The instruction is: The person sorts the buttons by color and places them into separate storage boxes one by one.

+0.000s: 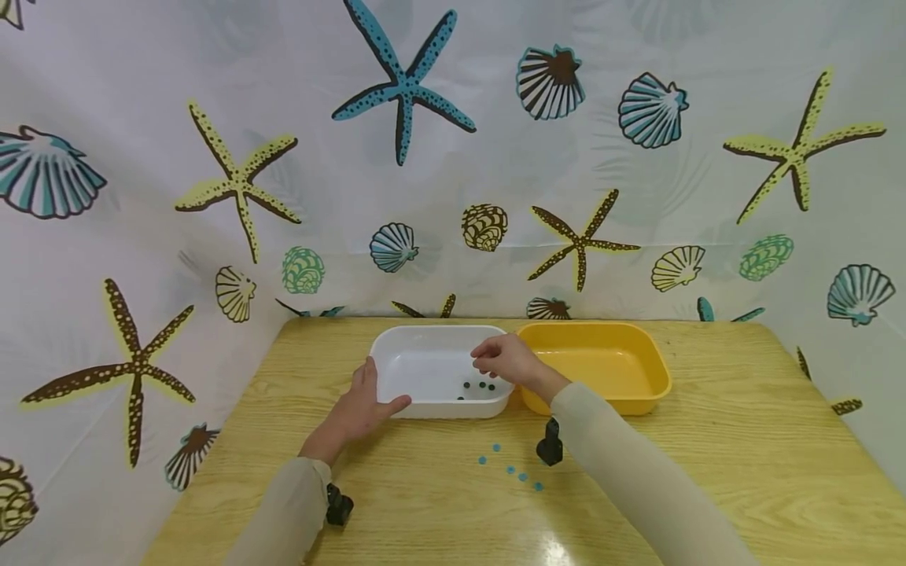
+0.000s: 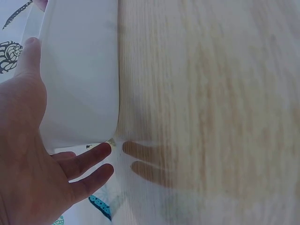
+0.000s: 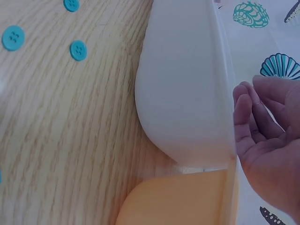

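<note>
My left hand (image 1: 361, 405) rests at the near left corner of a white plastic tub (image 1: 442, 410), thumb along the front rim and fingers spread by its left end. In the left wrist view, the fingers (image 2: 86, 161) look fairly straight beside the tub's end wall. Over the tub's right part is my right hand (image 1: 508, 358), its fingers curled and tips drawn close together. I cannot tell whether a small thing sits between them. Several dark buttons (image 1: 483, 385) lie on the tub's floor below that hand.
A yellow tub (image 1: 661, 381) stands right beside the white one. Several blue buttons (image 1: 522, 477) are scattered on the wooden table (image 1: 425, 487) in front of the tubs. A curtain (image 1: 460, 181) printed with starfish and shells surrounds the table's back and sides.
</note>
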`<move>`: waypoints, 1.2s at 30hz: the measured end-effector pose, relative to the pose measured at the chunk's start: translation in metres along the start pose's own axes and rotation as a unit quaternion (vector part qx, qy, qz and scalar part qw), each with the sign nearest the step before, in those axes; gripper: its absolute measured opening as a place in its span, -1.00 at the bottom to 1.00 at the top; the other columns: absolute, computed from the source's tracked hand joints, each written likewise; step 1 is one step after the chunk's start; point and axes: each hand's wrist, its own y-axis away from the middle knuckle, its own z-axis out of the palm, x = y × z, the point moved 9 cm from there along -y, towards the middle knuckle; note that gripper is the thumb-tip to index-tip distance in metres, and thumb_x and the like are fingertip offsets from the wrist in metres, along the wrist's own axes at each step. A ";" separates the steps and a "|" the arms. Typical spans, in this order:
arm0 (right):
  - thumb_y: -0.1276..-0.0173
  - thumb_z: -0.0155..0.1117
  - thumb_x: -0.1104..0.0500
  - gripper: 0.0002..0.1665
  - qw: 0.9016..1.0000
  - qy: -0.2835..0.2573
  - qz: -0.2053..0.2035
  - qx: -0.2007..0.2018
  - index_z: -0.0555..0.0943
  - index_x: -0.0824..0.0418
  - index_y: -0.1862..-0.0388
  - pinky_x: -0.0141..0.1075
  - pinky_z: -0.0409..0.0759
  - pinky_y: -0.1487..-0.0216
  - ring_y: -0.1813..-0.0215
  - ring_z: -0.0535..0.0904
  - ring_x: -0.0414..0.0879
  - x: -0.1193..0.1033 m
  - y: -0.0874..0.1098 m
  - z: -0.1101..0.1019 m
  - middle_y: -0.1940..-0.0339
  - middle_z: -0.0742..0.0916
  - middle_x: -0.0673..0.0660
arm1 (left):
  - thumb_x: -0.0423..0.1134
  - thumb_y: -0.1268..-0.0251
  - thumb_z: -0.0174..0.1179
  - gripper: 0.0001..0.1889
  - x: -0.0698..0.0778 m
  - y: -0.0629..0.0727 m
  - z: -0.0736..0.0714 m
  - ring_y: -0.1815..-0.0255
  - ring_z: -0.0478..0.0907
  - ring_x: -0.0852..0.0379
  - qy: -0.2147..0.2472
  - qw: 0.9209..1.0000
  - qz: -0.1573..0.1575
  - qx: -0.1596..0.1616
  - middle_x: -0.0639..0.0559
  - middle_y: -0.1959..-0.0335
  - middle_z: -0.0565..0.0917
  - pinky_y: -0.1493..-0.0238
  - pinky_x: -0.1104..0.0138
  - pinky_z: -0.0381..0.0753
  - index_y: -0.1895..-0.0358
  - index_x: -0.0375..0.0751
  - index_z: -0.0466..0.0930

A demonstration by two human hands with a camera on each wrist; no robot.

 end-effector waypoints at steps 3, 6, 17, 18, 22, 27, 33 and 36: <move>-0.35 0.23 0.23 -0.69 1.000 -0.002 -0.010 0.000 0.60 0.37 -0.01 -0.21 0.58 0.11 0.12 0.59 0.20 -0.002 0.005 -0.005 0.20 0.70 0.24 | 0.36 -0.19 0.05 0.20 0.001 0.000 0.000 -0.26 0.24 -0.38 -0.001 1.000 -0.002 0.000 -0.38 -0.45 -0.21 -0.20 -0.12 0.27 -0.44 -0.41 -0.53; -0.35 0.23 0.22 -0.70 1.000 -0.001 -0.021 0.002 0.61 0.36 0.00 -0.15 0.57 0.07 0.12 0.58 0.21 -0.005 0.011 -0.011 0.24 0.70 0.17 | 0.35 -0.19 0.06 0.20 0.002 0.000 -0.001 -0.27 0.23 -0.39 0.003 1.000 -0.001 0.001 -0.39 -0.45 -0.21 -0.21 -0.13 0.25 -0.44 -0.41 -0.52; -0.33 0.25 0.22 -0.77 0.998 0.029 -0.061 0.005 0.66 0.27 0.07 -0.27 0.58 0.15 0.21 0.59 -0.03 -0.013 0.043 -0.042 0.25 0.69 0.08 | 0.34 -0.18 0.08 0.20 0.002 -0.003 -0.001 -0.33 0.11 -0.42 0.009 1.000 0.007 0.006 -0.41 -0.46 -0.26 -0.25 -0.14 0.17 -0.44 -0.44 -0.50; -0.33 0.25 0.22 -0.77 0.997 0.031 -0.064 0.006 0.66 0.28 0.08 -0.27 0.57 0.16 0.22 0.59 -0.03 -0.012 0.045 -0.045 0.25 0.69 0.07 | 0.33 -0.19 0.08 0.20 0.002 -0.003 -0.001 -0.34 0.10 -0.42 0.010 1.000 0.008 0.008 -0.41 -0.46 -0.28 -0.25 -0.13 0.17 -0.44 -0.44 -0.50; -0.33 0.25 0.21 -0.76 0.997 0.033 -0.062 0.010 0.66 0.30 0.07 -0.23 0.57 0.18 0.23 0.57 -0.02 -0.006 0.057 -0.057 0.25 0.69 0.07 | 0.31 -0.21 0.09 0.19 0.004 -0.004 -0.002 -0.37 0.00 -0.43 0.009 1.000 0.017 0.014 -0.41 -0.46 -0.36 -0.28 -0.13 0.11 -0.43 -0.45 -0.52; -0.35 0.23 0.18 -0.68 0.998 0.023 -0.059 0.012 0.62 0.35 0.02 -0.19 0.57 0.14 0.17 0.58 0.08 0.004 0.072 -0.072 0.18 0.70 0.19 | 0.29 -0.22 0.08 0.19 0.003 -0.003 -0.003 -0.39 -0.05 -0.42 0.010 1.000 0.024 0.014 -0.41 -0.46 -0.37 -0.30 -0.12 0.07 -0.43 -0.44 -0.55; -0.38 0.20 0.14 -0.66 0.996 0.051 -0.054 0.047 0.61 0.34 -0.02 -0.13 0.55 0.09 0.10 0.58 0.08 0.020 0.091 -0.098 0.13 0.69 0.18 | 0.40 -0.20 -0.03 0.18 0.010 -0.002 -0.014 -0.44 -0.23 -0.40 0.002 0.999 0.041 0.031 -0.43 -0.46 -0.34 -0.32 -0.16 -0.05 -0.45 -0.43 -0.48; -0.39 0.18 0.14 -0.66 0.991 0.091 -0.063 0.080 0.61 0.33 -0.03 -0.12 0.54 0.06 0.08 0.56 0.02 0.027 0.104 -0.113 0.11 0.69 0.13 | 0.35 -0.26 -0.04 0.08 0.022 0.000 -0.025 -0.41 -0.17 -0.43 -0.021 0.995 0.070 0.063 -0.46 -0.45 -0.22 -0.30 -0.19 -0.02 -0.46 -0.47 -0.30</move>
